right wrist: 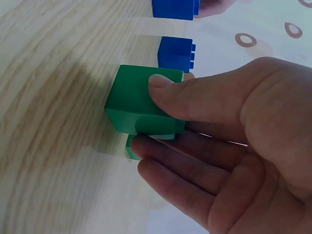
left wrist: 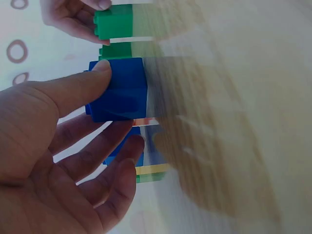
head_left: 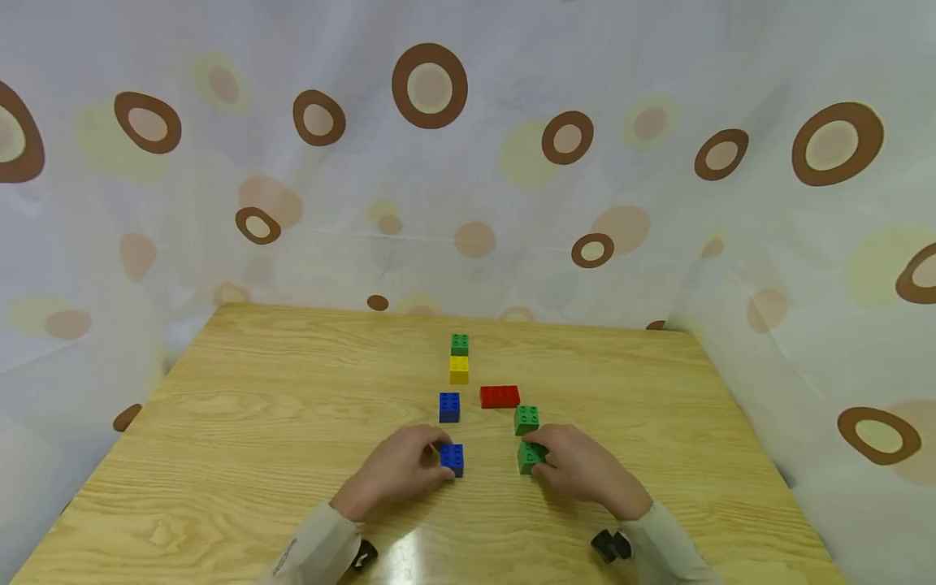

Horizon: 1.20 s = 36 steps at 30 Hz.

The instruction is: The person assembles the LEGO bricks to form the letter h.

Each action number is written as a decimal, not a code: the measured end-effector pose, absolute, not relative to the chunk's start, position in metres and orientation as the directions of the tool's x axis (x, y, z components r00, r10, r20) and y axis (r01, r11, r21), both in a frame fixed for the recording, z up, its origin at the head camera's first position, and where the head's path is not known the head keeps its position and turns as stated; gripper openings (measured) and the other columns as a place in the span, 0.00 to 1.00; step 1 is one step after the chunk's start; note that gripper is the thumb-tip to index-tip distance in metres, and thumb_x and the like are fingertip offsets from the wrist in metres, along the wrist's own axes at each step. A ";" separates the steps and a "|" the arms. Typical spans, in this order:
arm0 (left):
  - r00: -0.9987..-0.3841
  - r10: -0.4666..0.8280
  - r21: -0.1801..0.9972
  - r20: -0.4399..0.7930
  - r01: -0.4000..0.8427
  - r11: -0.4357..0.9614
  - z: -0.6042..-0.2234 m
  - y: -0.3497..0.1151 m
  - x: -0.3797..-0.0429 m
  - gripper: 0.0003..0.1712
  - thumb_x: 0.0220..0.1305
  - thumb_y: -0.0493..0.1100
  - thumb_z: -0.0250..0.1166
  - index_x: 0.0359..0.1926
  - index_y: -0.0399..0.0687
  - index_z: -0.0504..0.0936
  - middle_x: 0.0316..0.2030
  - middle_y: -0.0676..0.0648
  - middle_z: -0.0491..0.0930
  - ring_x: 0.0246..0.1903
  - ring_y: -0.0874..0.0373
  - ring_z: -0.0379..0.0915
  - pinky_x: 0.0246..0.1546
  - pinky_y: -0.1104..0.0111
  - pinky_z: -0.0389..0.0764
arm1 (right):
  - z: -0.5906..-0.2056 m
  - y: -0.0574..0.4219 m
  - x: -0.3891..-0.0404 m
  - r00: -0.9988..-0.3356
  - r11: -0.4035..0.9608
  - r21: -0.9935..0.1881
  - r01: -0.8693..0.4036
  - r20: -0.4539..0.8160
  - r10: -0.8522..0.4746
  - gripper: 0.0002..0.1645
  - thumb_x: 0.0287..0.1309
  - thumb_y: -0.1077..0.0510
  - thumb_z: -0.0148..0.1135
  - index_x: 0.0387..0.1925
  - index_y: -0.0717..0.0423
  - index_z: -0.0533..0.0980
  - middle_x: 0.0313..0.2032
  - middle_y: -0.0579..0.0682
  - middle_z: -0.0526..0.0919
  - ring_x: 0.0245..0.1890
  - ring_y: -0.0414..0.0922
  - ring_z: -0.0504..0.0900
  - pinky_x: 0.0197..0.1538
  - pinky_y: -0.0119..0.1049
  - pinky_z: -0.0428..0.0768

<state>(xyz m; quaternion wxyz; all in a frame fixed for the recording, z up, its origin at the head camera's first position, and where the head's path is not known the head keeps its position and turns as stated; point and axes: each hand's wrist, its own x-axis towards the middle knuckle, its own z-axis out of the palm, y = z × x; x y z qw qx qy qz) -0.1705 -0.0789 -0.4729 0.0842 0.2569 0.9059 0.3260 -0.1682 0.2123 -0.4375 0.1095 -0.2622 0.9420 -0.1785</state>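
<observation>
My left hand [head_left: 400, 465] pinches a blue brick [head_left: 452, 460] near the front of the table, thumb on its near side. In the left wrist view the thumb lies on that blue brick [left wrist: 119, 92]. To the right, my right hand [head_left: 583, 465] pinches a green brick [head_left: 528, 459] between thumb and fingers; the right wrist view shows this green brick [right wrist: 139, 100] close up. Just behind it stands another green brick [head_left: 526, 419]. A second blue brick [head_left: 449, 407] stands behind the one in my left hand. A gap separates the two held bricks.
A long red brick [head_left: 500, 396] lies between the rear blue and green bricks. Farther back, a yellow brick [head_left: 459, 370] stands in front of a small green brick [head_left: 459, 344]. The wooden table [head_left: 292, 390] ends at a patterned curtain [head_left: 497, 179].
</observation>
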 end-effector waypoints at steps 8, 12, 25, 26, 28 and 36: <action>-0.875 0.484 0.650 -0.008 0.363 0.668 -0.474 -0.078 -0.171 0.21 0.58 0.49 0.77 0.50 0.46 0.86 0.44 0.51 0.85 0.41 0.59 0.78 0.44 0.63 0.80 | -0.427 0.207 -0.170 -0.835 0.805 -0.361 -0.472 -0.110 -0.539 0.24 0.58 0.62 0.73 0.56 0.66 0.80 0.50 0.56 0.87 0.48 0.51 0.85 0.50 0.49 0.84; -0.879 0.476 0.657 -0.018 0.348 0.669 -0.475 -0.078 -0.170 0.21 0.57 0.49 0.78 0.49 0.47 0.86 0.43 0.52 0.85 0.40 0.59 0.78 0.43 0.64 0.80 | -0.416 0.202 -0.173 -0.820 0.789 -0.305 -0.533 -0.045 -0.571 0.26 0.60 0.56 0.72 0.58 0.64 0.80 0.48 0.53 0.87 0.45 0.49 0.86 0.48 0.45 0.84; -0.901 0.429 0.690 -0.060 0.273 0.670 -0.471 -0.078 -0.173 0.22 0.53 0.49 0.80 0.48 0.47 0.88 0.40 0.52 0.86 0.37 0.60 0.79 0.37 0.65 0.80 | -0.384 0.164 -0.180 -0.729 0.688 -0.252 -0.681 0.139 -0.670 0.26 0.68 0.47 0.64 0.62 0.53 0.78 0.50 0.46 0.85 0.43 0.40 0.83 0.46 0.39 0.83; -0.902 0.427 0.692 -0.064 0.268 0.670 -0.471 -0.078 -0.173 0.23 0.53 0.49 0.80 0.48 0.47 0.88 0.39 0.52 0.86 0.36 0.60 0.78 0.37 0.66 0.80 | -0.384 0.161 -0.180 -0.719 0.677 -0.254 -0.690 0.141 -0.680 0.26 0.69 0.47 0.64 0.62 0.53 0.78 0.50 0.47 0.85 0.43 0.40 0.83 0.46 0.40 0.83; -0.902 0.427 0.696 -0.067 0.265 0.668 -0.471 -0.078 -0.173 0.23 0.52 0.49 0.80 0.48 0.46 0.88 0.38 0.52 0.86 0.35 0.61 0.78 0.35 0.66 0.79 | -0.384 0.154 -0.180 -0.702 0.658 -0.257 -0.707 0.142 -0.698 0.25 0.69 0.47 0.63 0.62 0.54 0.78 0.50 0.47 0.85 0.43 0.41 0.83 0.46 0.39 0.83; -0.898 0.436 0.713 -0.059 0.268 0.648 -0.472 -0.080 -0.176 0.21 0.50 0.48 0.82 0.44 0.45 0.88 0.37 0.50 0.86 0.32 0.63 0.76 0.33 0.68 0.79 | -0.395 0.134 -0.177 -0.690 0.634 -0.317 -0.705 0.102 -0.716 0.24 0.68 0.49 0.65 0.61 0.55 0.78 0.52 0.48 0.84 0.47 0.43 0.84 0.50 0.37 0.84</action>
